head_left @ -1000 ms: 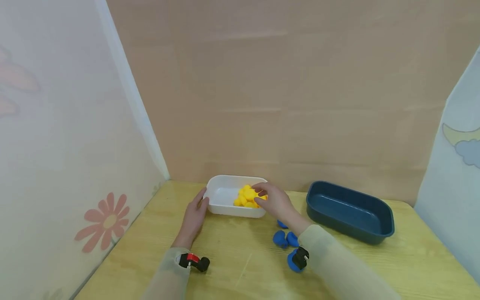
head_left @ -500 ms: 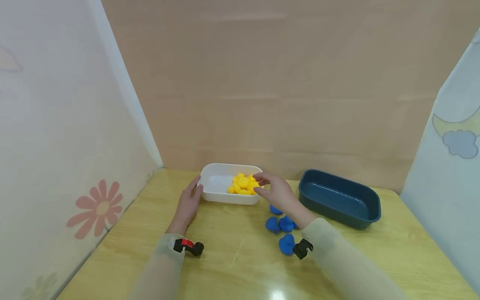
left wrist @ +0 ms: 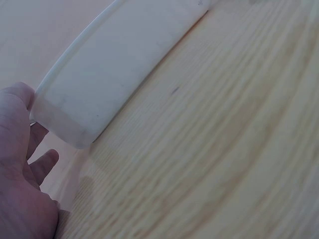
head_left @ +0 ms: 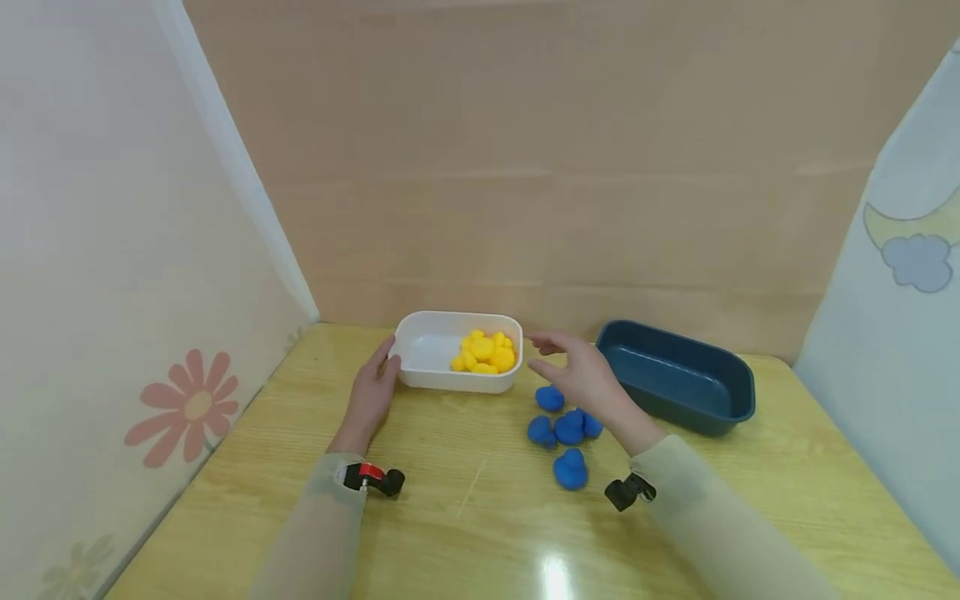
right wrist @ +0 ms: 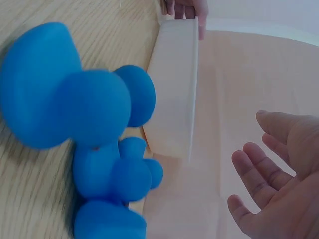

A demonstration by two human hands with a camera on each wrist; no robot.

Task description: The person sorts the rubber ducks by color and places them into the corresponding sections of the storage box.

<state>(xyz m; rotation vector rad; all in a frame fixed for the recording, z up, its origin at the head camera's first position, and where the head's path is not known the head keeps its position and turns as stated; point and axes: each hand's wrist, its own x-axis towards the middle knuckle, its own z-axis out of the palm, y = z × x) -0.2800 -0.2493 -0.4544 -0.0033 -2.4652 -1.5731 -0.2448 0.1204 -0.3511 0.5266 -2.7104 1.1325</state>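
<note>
The white tray (head_left: 453,381) stands level on the wooden table (head_left: 450,500); taken as dial centre, twelve o'clock away from the person. Yellow toys (head_left: 483,354) lie heaped inside it, toward the three o'clock end. The left hand (head_left: 372,392) is at the eight-to-nine o'clock end, grasping the tray: digits lie on both sides of the rim at the corner. The right hand (head_left: 581,375) is just beyond the three o'clock end, released, thumb and fingers apart with nothing between them; no contact with the tray is visible. Step in hand, as judged: the left hand steadies the filled tray while the right is free between actions. The next move probably calls for one of two things: the right hand taking the three o'clock end, so the tray is held from both sides, or dropping toward four o'clock to pick up a blue toy; cannot tell which. Blue toys (head_left: 568,428), at least five, lie on the table at about four o'clock from the tray, near the right hand, none gripped. Farther out at three o'clock, the navy tray (head_left: 667,379) sits slightly angled, its near-left side partly behind the right hand.
</note>
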